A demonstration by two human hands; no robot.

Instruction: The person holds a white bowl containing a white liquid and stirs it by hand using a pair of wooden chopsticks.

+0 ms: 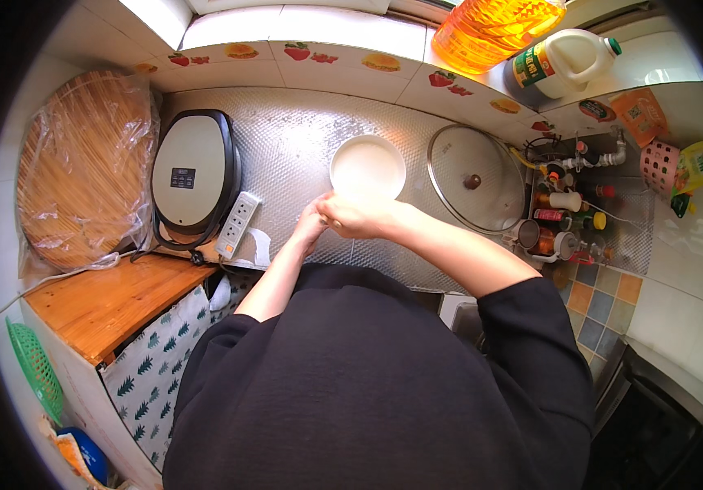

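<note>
A round white bowl [364, 146] stands on the silvery embossed counter mat [293, 159]. Its inside is pale and washed out by glare, so I cannot tell what it holds. My right hand [357, 217] reaches in from the right, its fingers curled, and covers part of the bowl's near edge. Just left of it, my left hand [310, 226] meets its fingertips. Both hands come together at the bowl's near left side. Whether something small is pinched between them is hidden by the fingers.
Left of the hands are a power strip [238, 225], an electric griddle [189, 171] with its lid down, and plastic-wrapped round wooden board [85, 171]. A glass pot lid [477, 153] lies to the right, before several bottles and jars [563, 217]. Oil [492, 33] stands on the ledge.
</note>
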